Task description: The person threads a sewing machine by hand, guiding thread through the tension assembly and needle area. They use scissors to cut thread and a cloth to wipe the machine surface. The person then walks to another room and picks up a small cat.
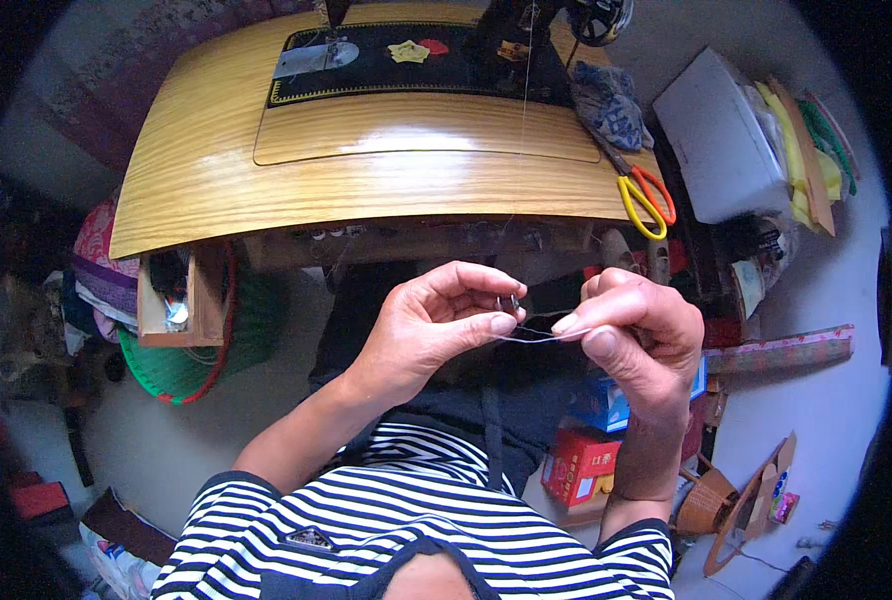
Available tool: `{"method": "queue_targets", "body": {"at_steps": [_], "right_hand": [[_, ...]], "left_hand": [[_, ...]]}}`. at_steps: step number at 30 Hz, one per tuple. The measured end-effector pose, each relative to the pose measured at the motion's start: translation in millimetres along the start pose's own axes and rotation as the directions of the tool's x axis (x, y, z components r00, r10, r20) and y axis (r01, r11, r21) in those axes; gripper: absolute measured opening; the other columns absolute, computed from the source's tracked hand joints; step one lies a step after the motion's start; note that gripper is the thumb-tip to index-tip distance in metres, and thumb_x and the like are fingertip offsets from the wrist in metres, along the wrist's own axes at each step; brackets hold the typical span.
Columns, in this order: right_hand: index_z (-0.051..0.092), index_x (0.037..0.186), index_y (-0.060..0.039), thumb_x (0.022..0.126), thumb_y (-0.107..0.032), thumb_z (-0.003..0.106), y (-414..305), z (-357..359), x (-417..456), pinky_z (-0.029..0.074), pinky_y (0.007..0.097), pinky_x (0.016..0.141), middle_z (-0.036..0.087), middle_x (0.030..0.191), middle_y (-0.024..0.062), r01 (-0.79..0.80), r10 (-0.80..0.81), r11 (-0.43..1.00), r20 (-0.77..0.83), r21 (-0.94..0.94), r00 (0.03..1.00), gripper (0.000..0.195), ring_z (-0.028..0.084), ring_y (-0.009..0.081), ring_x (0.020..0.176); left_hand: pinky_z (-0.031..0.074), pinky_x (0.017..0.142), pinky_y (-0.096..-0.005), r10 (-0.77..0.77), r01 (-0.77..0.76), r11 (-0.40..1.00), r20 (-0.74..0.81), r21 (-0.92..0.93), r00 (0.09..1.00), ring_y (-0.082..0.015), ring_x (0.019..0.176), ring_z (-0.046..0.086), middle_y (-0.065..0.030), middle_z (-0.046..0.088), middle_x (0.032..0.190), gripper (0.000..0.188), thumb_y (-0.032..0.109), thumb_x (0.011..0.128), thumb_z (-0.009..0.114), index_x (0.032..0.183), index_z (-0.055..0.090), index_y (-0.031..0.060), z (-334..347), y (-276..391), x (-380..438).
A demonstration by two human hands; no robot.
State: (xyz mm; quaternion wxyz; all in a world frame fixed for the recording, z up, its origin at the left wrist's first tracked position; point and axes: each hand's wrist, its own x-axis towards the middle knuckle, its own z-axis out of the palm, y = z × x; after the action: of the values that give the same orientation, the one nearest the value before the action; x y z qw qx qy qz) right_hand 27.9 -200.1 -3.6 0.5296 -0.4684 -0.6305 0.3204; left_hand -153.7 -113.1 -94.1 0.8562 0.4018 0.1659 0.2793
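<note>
A small metal bobbin (507,304) is held between the thumb and fingers of my left hand (435,319). My right hand (633,330) pinches a pale thread (536,340) that runs across the short gap to the bobbin. Both hands are raised in front of the table's near edge. Another thin thread comes down past the sewing machine (521,45) towards my left hand. On the black machine bed lie a yellow fabric piece (408,51) and a red one (435,46).
Scissors (645,199) with yellow and orange handles lie on the wooden sewing table (386,180) at its right front corner, beside a patterned cloth (612,105). An open drawer (204,307) juts out at the left. Red box (577,465) and wicker basket (705,499) stand lower right.
</note>
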Motion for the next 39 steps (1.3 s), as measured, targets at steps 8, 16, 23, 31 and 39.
{"method": "queue_targets", "body": {"at_steps": [8,16,23,31,39], "right_hand": [[0.07,0.091,0.0006,0.086,0.001,0.068,14.5,-6.0,-0.8,0.041,0.0235,0.056,0.064,0.077,0.0067,-0.134,0.1,0.941,-0.123,-0.311,0.987,0.006,0.056,0.0105,0.064],[0.071,0.091,0.0003,0.087,0.0,0.067,17.0,-9.5,-3.8,0.039,0.0232,0.055,0.062,0.074,0.0045,-0.177,0.127,0.937,-0.177,-0.302,0.976,0.006,0.052,0.0091,0.062],[0.071,0.091,0.0,0.085,-0.001,0.068,18.8,-11.2,-7.3,0.036,0.0231,0.053,0.062,0.073,0.0048,-0.129,0.085,0.937,-0.146,-0.326,0.986,0.006,0.05,0.0086,0.06],[0.072,0.089,-0.0013,0.084,-0.001,0.069,20.4,-11.8,-11.7,0.035,0.0243,0.051,0.064,0.074,0.0054,-0.083,0.039,0.941,-0.14,-0.327,0.989,0.006,0.048,0.0099,0.058],[0.071,0.09,-0.0012,0.084,-0.001,0.07,17.4,-10.7,-12.2,0.035,0.0246,0.051,0.064,0.073,0.0055,-0.115,0.071,0.948,-0.157,-0.296,0.985,0.006,0.049,0.0101,0.058]], "left_hand": [[0.051,0.097,-0.0282,-0.037,0.038,0.997,0.013,-0.061,0.999,-0.0147,0.105,0.064,-0.0077,0.066,0.113,0.038,-0.001,0.085,0.071,0.122,0.06,0.0003,6.6,7.2,-1.3],[0.052,0.095,-0.0306,-0.052,0.051,0.998,-0.014,-0.028,0.999,-0.0187,0.105,0.065,-0.0122,0.064,0.12,0.042,-0.004,0.082,0.071,0.122,0.059,0.0005,4.3,10.1,-1.5],[0.051,0.096,-0.0265,0.004,-0.004,1.0,0.006,-0.004,1.0,-0.0132,0.105,0.064,-0.0063,0.066,0.111,0.038,0.003,0.085,0.072,0.121,0.061,0.0034,-0.4,8.0,0.2],[0.053,0.095,-0.0327,0.062,-0.063,0.997,-0.035,-0.033,0.997,-0.0196,0.103,0.065,-0.0077,0.062,0.114,0.029,0.006,0.088,0.069,0.115,0.064,0.0004,-0.5,4.9,3.6],[0.055,0.091,-0.0337,0.065,-0.065,0.998,-0.082,0.009,0.994,-0.0196,0.098,0.067,-0.0101,0.067,0.106,0.021,0.004,0.089,0.067,0.11,0.065,-0.0001,2.2,7.8,3.1]]}}
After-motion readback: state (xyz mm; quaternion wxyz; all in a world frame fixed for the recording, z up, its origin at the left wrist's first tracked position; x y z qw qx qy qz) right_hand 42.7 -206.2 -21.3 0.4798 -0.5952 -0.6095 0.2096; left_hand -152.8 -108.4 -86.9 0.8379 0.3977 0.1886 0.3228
